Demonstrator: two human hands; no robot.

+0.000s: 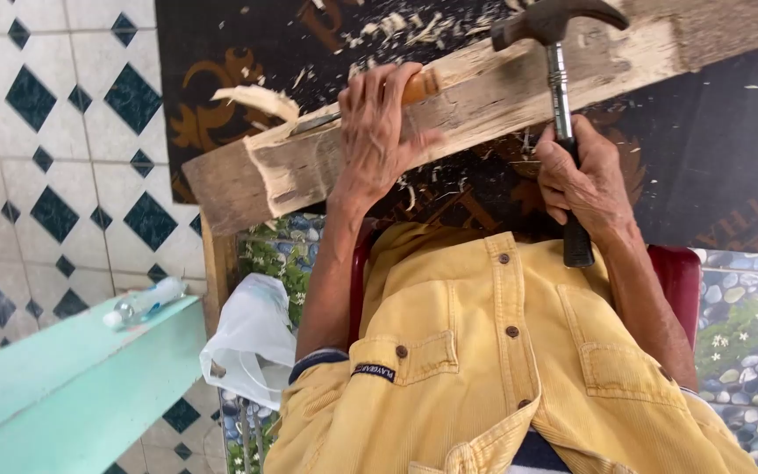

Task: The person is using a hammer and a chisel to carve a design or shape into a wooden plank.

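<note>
Left hand wrapped around chisel on wooden beam; right hand clenched around hammer, head above the beam.

You get bright, even daylight here, soft and diffuse, with no single strong source. Shadows are faint: a thin dark band under the wooden beam and soft shade beneath your left hand. The white floor tiles read bright without blowing out, and the hammer shank carries a small glint. Focus holds sharp across most of the frame; the wide lens bends straight lines slightly toward the edges.
</note>
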